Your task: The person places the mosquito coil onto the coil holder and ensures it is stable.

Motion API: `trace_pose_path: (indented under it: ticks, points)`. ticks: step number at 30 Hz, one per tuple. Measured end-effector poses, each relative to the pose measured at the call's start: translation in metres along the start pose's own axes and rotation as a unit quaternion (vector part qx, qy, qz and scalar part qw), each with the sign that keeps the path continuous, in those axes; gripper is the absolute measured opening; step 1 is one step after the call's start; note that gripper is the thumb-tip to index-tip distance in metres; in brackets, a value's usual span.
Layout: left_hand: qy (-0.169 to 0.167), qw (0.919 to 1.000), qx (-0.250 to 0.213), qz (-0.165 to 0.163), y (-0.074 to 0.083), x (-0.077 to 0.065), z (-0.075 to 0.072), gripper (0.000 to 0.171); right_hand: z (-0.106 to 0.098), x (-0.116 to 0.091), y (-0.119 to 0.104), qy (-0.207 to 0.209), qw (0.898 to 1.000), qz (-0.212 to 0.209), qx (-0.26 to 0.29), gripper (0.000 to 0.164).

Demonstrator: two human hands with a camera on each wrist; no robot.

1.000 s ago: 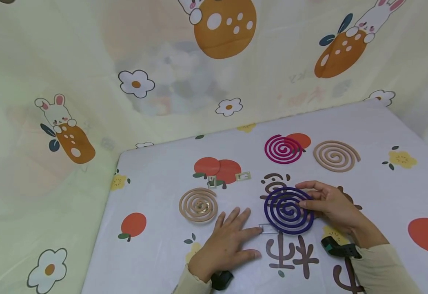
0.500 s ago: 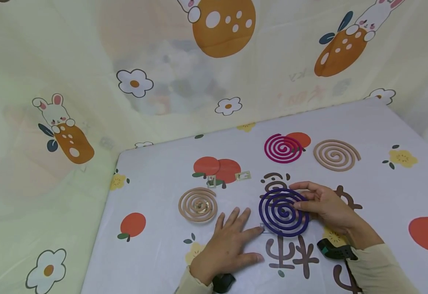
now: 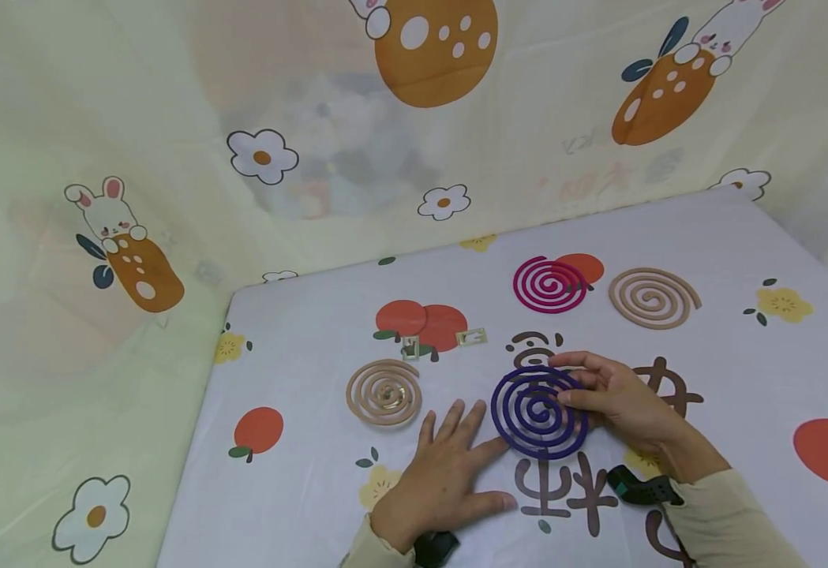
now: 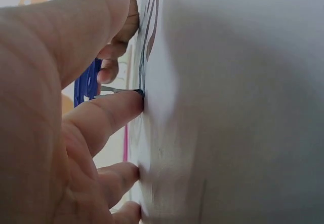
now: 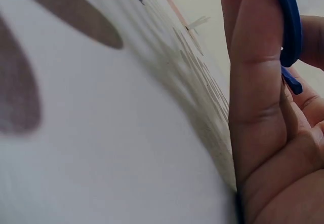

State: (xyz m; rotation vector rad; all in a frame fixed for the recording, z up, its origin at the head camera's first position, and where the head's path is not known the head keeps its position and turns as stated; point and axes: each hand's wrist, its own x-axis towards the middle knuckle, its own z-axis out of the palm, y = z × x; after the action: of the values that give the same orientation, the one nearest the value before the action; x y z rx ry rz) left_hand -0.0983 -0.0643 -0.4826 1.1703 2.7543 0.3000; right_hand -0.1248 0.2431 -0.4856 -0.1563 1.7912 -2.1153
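Observation:
Above the table, my right hand (image 3: 616,402) pinches a dark blue mosquito coil (image 3: 540,412) by its right side. In the right wrist view part of the blue coil (image 5: 291,24) shows beside the fingers. My left hand (image 3: 438,481) lies spread on the tabletop, left of the blue coil. In the left wrist view its index fingertip presses the end of a small metal coil stand (image 4: 117,89), whose upright part points toward the blue coil (image 4: 87,84). The head view hides most of this stand under the coil.
A tan mosquito coil (image 3: 383,394) sits left, with a metal stand at its centre. Two metal stands, one (image 3: 410,348) and another (image 3: 472,337), lie behind it. Farther back lie a magenta coil (image 3: 550,285) and another tan coil (image 3: 653,298). A printed curtain (image 3: 328,221) borders the table (image 3: 300,489).
My right hand has moved the blue coil a little leftward, so it now covers the stand near my left index finger. My left hand has stayed nearly still.

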Motion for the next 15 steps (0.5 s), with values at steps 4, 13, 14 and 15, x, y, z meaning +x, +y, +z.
trace_pose_path:
  ticks: [4,13,14,15]
  points:
    - [-0.005,1.0000,-0.007,-0.004,0.0002,-0.0003,0.0011,0.075,0.0026,0.0007,0.0006,-0.004,1.000,-0.001,0.002,0.045]
    - [-0.008,0.9999,-0.013,-0.005,0.0005,-0.0005,0.0019,0.077,0.0045,0.0013,0.0011,-0.005,1.000,-0.002,-0.003,0.044]
    - [-0.007,0.9999,-0.015,-0.004,0.0005,-0.0005,0.0015,0.078,0.0050,0.0014,0.0016,-0.007,1.000,-0.005,-0.002,0.043]
    - [-0.007,0.9998,-0.016,-0.003,0.0002,-0.0005,0.0016,0.078,0.0057,0.0014,0.0022,-0.010,1.000,-0.007,0.000,0.043]
